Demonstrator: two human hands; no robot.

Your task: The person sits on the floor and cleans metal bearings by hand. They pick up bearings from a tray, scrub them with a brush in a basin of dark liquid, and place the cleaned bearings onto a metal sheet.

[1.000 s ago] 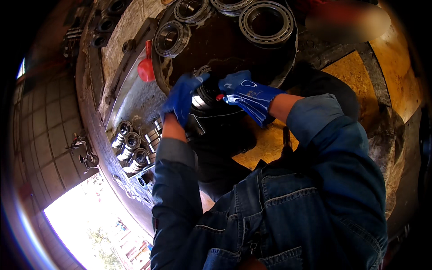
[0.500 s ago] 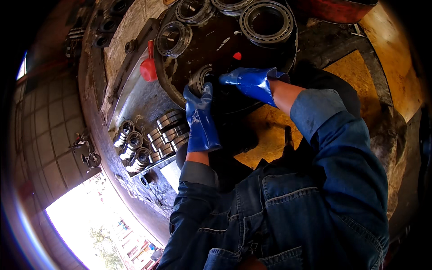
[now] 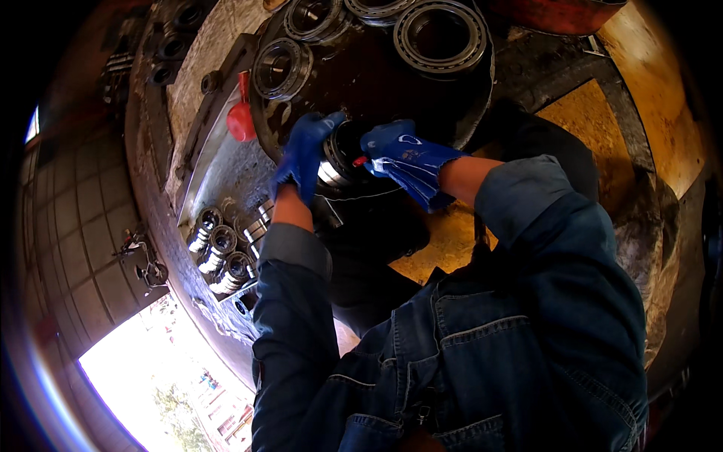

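Observation:
Over the near left part of the dark round tray (image 3: 376, 98), my left hand (image 3: 305, 154) in a blue rubber glove grips a bearing (image 3: 331, 175). The bearing is tilted, with its shiny outer side toward me and its dark opening facing right. My right hand (image 3: 403, 154), gloved the same way, is closed close beside that opening. A small red end (image 3: 361, 160) sticks out at its fingers; the rest of that thing is hidden, so its kind is unclear. Several greasy bearings, among them a large one (image 3: 440, 38) and a smaller one (image 3: 282, 69), lie along the tray's far side.
A red bulb-shaped thing with a spout (image 3: 241, 120) lies left of the tray. Further left, stacked bearings (image 3: 224, 239) stand on a metal sheet. A red container (image 3: 565, 15) is at the far right. Yellowish board (image 3: 584, 113) lies beyond my right arm.
My left hand has shifted up and left around the bearing, which is now turned with its shiny side toward me. The red end has come down from over the tray to beside the bearing.

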